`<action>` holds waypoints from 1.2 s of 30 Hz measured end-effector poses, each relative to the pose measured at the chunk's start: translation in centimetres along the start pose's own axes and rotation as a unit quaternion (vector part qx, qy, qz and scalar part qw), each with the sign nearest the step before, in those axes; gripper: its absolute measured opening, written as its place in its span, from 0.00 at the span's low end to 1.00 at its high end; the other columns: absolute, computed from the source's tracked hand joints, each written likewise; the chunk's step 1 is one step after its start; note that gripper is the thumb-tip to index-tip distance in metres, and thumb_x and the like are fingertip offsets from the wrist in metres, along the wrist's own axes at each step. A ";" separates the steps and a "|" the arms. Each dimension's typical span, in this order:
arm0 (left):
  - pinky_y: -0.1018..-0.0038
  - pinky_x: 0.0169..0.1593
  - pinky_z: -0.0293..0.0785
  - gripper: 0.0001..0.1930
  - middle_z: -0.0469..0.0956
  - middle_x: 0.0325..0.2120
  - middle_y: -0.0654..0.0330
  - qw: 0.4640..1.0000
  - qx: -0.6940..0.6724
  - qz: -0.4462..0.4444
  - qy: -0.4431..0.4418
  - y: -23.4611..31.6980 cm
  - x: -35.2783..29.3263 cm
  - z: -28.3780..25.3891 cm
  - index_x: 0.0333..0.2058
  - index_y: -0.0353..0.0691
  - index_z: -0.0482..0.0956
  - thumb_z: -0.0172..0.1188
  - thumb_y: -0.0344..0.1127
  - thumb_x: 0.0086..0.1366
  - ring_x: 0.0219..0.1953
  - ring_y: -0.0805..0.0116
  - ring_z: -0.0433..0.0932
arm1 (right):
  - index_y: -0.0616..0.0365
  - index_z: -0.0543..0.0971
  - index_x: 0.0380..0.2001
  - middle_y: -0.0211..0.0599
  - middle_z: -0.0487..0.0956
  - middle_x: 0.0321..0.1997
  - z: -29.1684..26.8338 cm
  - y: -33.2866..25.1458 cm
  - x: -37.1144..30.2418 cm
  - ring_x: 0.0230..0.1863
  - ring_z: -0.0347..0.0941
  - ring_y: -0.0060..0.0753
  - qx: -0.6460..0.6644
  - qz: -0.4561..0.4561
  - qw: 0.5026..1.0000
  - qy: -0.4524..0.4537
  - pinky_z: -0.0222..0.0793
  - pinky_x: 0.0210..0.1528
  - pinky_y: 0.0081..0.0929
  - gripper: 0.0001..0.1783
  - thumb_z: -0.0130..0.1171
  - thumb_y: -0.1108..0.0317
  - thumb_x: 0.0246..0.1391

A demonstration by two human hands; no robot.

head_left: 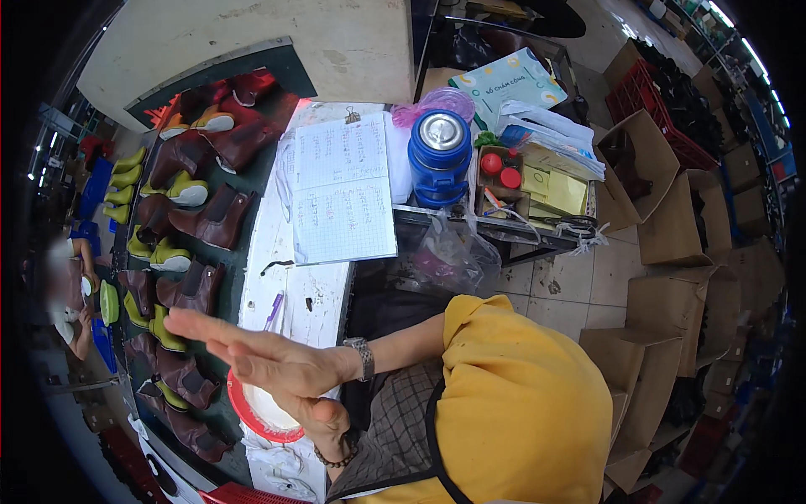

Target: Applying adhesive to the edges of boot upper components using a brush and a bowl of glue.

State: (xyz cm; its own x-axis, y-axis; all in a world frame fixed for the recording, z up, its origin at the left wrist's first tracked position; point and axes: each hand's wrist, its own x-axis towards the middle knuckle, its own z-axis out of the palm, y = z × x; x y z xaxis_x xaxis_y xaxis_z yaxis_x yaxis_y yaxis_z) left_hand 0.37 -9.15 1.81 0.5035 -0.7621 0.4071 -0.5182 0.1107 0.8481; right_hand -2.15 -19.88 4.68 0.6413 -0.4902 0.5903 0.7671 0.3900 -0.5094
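Observation:
My right hand [281, 363], with a metal-band watch on its wrist, reaches leftward with fingers stretched out and nothing visible in them. It overlaps my left hand [322, 424], which wears a bead bracelet; most of the left fingers are hidden behind it. Both are above a red-rimmed tub [232, 401] with a whitish inside, on the edge of a white worktop [260, 252]. Just beyond my fingers, brown ankle boots [214, 217] and yellow-green sole-like pieces [172, 257] line a dark green conveyor belt [225, 328]. A purple pen [274, 311] lies beside the tub.
An open notebook [344, 193], a blue vacuum jug [439, 160] and a box [537, 181] of red-capped bottles and papers stand ahead. The belt enters a pale machine housing [252, 34] glowing red inside. Cardboard boxes [672, 311] line the right; another person [80, 269] works across the belt.

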 end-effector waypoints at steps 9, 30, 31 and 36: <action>0.57 0.71 0.56 0.63 0.53 0.73 0.42 0.989 0.118 0.000 -0.088 0.3 1.0 -1.9 0.73 0.29 0.48 0.36 0.85 0.61 0.73 0.47 0.57 | 0.58 0.47 0.77 0.48 0.50 0.81 -1.3 1.2 0.4 0.82 0.40 0.44 -0.013 -0.047 0.999 0.011 0.36 0.79 0.46 0.49 0.51 0.39 0.68; 0.67 0.46 0.79 0.16 0.86 0.37 0.47 0.968 -0.092 -0.033 -0.232 1.1 3.1 -4.4 0.44 0.29 0.85 0.57 0.38 0.71 0.40 0.54 0.86 | 0.59 0.85 0.38 0.48 0.84 0.30 -31.1 -41.6 -26.8 0.32 0.83 0.45 -0.882 0.003 0.156 0.446 0.75 0.37 0.40 0.19 0.65 0.53 0.58; 0.68 0.44 0.79 0.12 0.87 0.36 0.49 0.964 -0.087 -0.058 -0.243 1.5 2.9 -3.7 0.44 0.31 0.85 0.61 0.31 0.68 0.38 0.57 0.86 | 0.60 0.86 0.34 0.52 0.84 0.30 -31.2 -39.3 -27.1 0.34 0.83 0.54 -0.847 0.228 0.132 0.461 0.75 0.37 0.42 0.22 0.65 0.49 0.55; 0.69 0.42 0.80 0.14 0.87 0.36 0.52 0.956 -0.083 0.006 -0.281 1.4 2.6 -2.9 0.45 0.39 0.87 0.68 0.23 0.59 0.38 0.57 0.86 | 0.52 0.90 0.35 0.41 0.88 0.30 -29.5 -39.6 -26.2 0.33 0.86 0.38 -0.805 0.202 0.252 0.498 0.78 0.40 0.33 0.16 0.71 0.54 0.46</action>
State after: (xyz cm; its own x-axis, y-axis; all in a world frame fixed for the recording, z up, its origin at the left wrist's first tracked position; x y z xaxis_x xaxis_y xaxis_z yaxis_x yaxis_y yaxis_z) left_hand 2.96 -9.11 5.08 0.0226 -0.9775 0.2098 -0.3819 0.1855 0.9054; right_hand -49.89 -45.48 -9.10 -0.2772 -0.9288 0.2459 -0.8724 0.1360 -0.4695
